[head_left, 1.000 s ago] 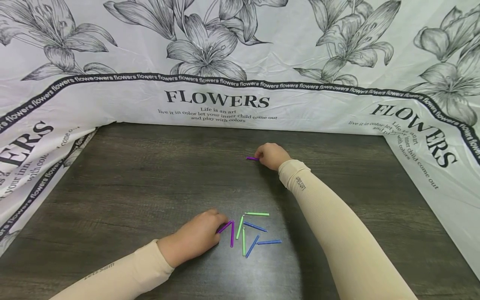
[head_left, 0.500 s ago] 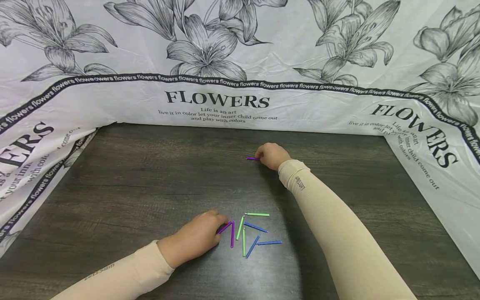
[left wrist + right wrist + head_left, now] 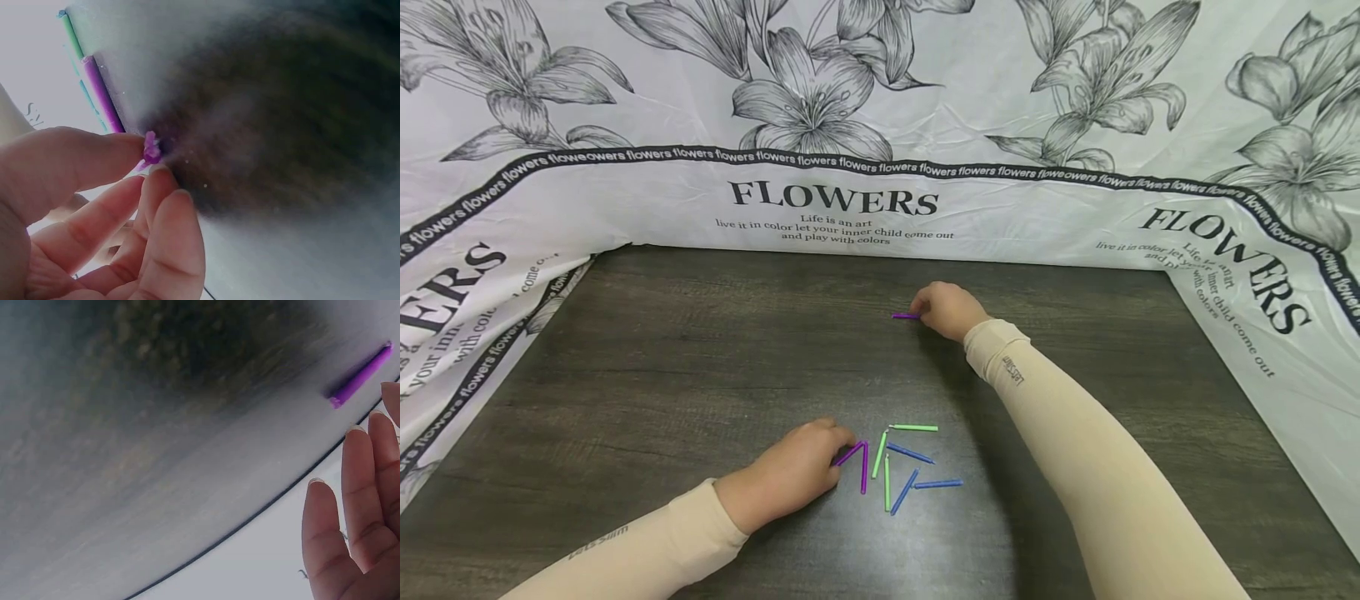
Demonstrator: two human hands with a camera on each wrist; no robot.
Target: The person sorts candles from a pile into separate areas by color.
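My left hand [image 3: 793, 472] rests low on the table at the near middle. Its thumb and fingers pinch a slim purple candle [image 3: 152, 148], seen end-on in the left wrist view. A second purple candle [image 3: 864, 467] lies right beside it, their far ends close together. Farther back, my right hand [image 3: 951, 310] is just over another purple candle [image 3: 362, 375] lying on the table. In the right wrist view the fingers are nearly straight and a gap shows between the visible fingertips and that candle.
Loose green candles [image 3: 913, 428] and blue candles [image 3: 938, 484] lie scattered to the right of the left hand. The dark wooden table [image 3: 700, 350] is bordered at the back and sides by a white floral cloth [image 3: 1037, 217].
My right wrist and forearm have shifted slightly to the right, while the candle by that hand stays in place. The left hand and the other candles look unmoved.
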